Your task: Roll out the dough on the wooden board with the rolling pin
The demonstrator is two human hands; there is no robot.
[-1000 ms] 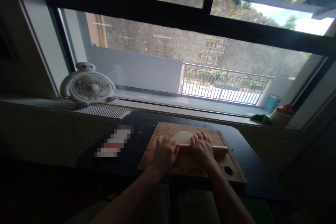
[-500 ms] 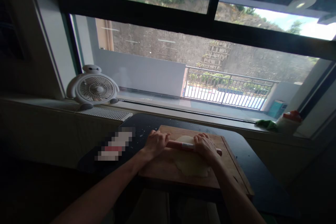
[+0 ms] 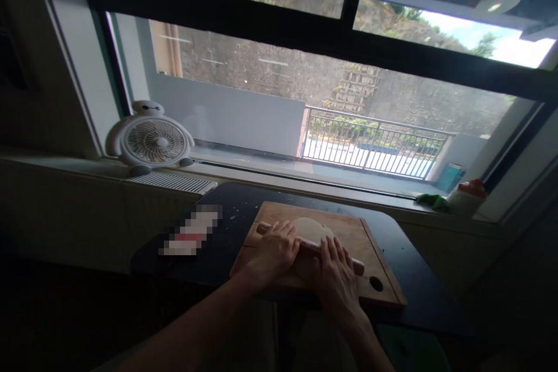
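Left hand: palm down on the rolling pin left of its middle, fingers together and laid over the wood, pointing far, rather than wrapped round it.
Right hand: also palm down, on the pin's right half, fingers stretched out toward the far side, unclenched.
Window: fills the far side, dark-framed, with a railing and a rough wall visible through the glass.
Table: dark, round-cornered, just on the near side of the window ledge, small pale specks on its far left part.
Board: wooden, flat on the table, with a groove along its right side.
Fan: white, figure-shaped, upright at the far left by the window.
Dough: pale flat sheet on the board, showing beyond the pin and, between the hands, on its near side.
Pin: lies aslant across the dough, left end farther, right end nearer; both ends stick out past the hands.
Blurred item: on the table's left part, pixelated, kind impossible to tell.
Bottle: pale with an orange-red top, far right on the ledge.
Green cloth-like bundle: just left of the bottle.
Hole: dark, round, in the board's near right corner.
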